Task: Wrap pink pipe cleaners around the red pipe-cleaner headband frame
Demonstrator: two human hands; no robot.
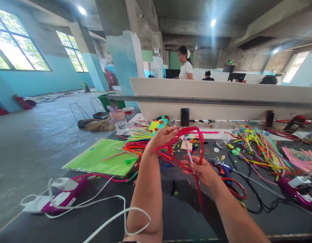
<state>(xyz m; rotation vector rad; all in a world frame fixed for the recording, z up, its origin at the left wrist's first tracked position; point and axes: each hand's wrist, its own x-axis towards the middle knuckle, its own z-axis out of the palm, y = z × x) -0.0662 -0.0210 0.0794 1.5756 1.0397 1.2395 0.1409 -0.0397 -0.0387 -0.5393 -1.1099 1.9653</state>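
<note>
Your left hand [168,135] is pinching the red stems [201,148]. Your right fingers [195,162] are pinching them and the purple stem [188,150].

And right in the middle, the red stems [201,145] look soft and fuzzy, matt all over, with the same fluffy nap on the pale purple stem [188,151] among them. Round from there, a smooth, glossy black phone [185,117] sits at twelve o'clock, clear shiny plastic film wraps the green sheet [95,159] at nine, and the purple power strip [67,198] gleams in hard plastic towards eight. Down at six, the dark tabletop [181,219] shows a smooth, low-sheen face!
</note>
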